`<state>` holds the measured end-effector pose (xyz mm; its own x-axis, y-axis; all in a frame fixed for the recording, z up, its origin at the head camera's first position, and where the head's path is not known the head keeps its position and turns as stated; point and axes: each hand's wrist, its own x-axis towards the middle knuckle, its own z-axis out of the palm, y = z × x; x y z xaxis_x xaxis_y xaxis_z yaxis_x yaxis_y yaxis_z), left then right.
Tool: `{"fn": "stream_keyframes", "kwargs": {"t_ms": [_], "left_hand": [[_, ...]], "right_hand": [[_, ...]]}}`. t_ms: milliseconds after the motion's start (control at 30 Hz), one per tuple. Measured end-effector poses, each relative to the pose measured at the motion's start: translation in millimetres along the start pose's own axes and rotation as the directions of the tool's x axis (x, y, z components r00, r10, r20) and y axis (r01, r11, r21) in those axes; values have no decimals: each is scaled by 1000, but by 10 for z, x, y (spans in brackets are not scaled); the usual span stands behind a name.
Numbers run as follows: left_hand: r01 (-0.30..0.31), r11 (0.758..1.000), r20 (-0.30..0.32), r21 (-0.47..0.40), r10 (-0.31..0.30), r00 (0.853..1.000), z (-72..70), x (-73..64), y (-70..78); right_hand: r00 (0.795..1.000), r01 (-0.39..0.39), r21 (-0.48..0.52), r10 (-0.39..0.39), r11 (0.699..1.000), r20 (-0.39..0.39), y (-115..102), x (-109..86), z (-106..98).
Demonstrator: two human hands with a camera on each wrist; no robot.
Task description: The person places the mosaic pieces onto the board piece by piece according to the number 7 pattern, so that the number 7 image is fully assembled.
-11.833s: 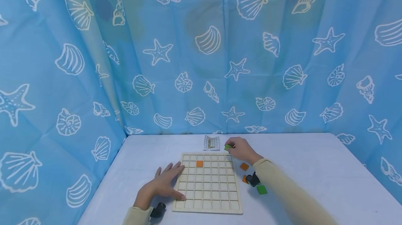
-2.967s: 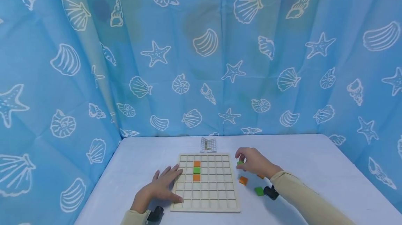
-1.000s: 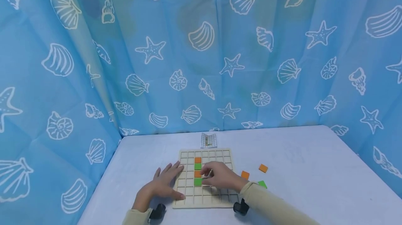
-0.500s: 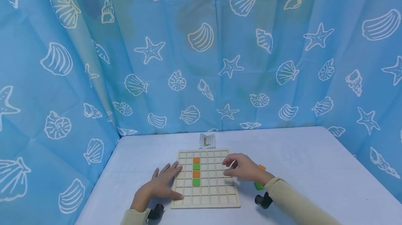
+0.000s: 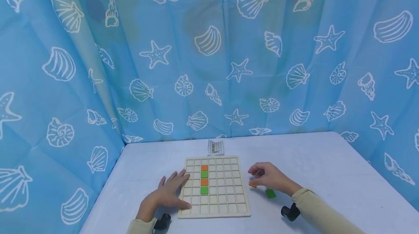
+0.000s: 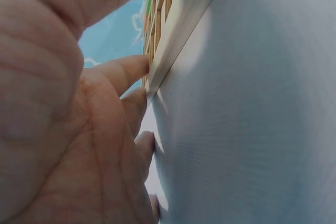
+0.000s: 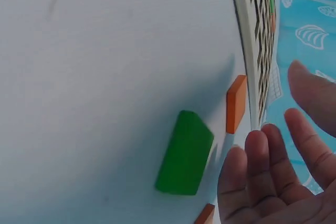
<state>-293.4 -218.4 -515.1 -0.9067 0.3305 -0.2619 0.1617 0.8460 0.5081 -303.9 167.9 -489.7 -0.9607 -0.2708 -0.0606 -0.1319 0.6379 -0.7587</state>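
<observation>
A pale wooden grid board (image 5: 226,210) lies on the table. One column holds an orange tile (image 5: 204,168), a green tile (image 5: 204,174), a second orange tile (image 5: 204,182) and a second green tile (image 5: 204,190). My left hand (image 5: 168,192) rests with spread fingers on the board's left edge. Right of the board, my right hand (image 5: 270,177) hovers over a loose orange tile (image 7: 237,104), apart from it, thumb and fingers spread around nothing. A loose green tile (image 7: 185,153) lies nearby, and another orange piece (image 7: 206,214) shows at the bottom of the right wrist view.
Behind the board stands a small folded card (image 5: 216,148) with a printed grid and coloured squares. A white cloth (image 5: 314,165) covers the table, and a blue shell-patterned curtain (image 5: 209,63) hangs behind it.
Since the first frame, green, orange and green tiles have joined the column below the first orange one. My right hand has just moved right, off the board to the loose tiles. The left stays put.
</observation>
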Motion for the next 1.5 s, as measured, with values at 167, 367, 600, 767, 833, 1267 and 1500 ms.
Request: {"fn": "stream_keyframes", "kwargs": {"t_ms": [167, 367, 600, 767, 833, 1267, 1500], "left_hand": [[-10, 1000, -4, -13, 10, 1000, -33, -30, 24], [-24, 999, 24, -38, 25, 999, 43, -57, 9], [-13, 1000, -4, -11, 13, 1000, -80, -88, 31], [13, 1000, -3, 3, -13, 1000, -61, -95, 3], [8, 1000, -12, 5, -8, 1000, -49, -99, 20], [21, 1000, -7, 9, -21, 1000, -97, -117, 92], [7, 1000, 1, 1, -7, 1000, -115, -132, 174]], "right_hand": [[998, -49, -38, 48, 998, -32, 45, 6, 26], [996, -88, -111, 85, 990, -38, 124, -28, 112], [997, -63, -210, 54, 976, -49, 9, 50, 149], [999, -47, -237, 41, 970, -29, -36, 45, 184], [999, -44, -247, 40, 968, -21, -47, 54, 169], [992, 123, -255, -127, 959, 2, -476, 301, 72], [985, 171, -221, -168, 960, 33, -640, 370, 330]]}}
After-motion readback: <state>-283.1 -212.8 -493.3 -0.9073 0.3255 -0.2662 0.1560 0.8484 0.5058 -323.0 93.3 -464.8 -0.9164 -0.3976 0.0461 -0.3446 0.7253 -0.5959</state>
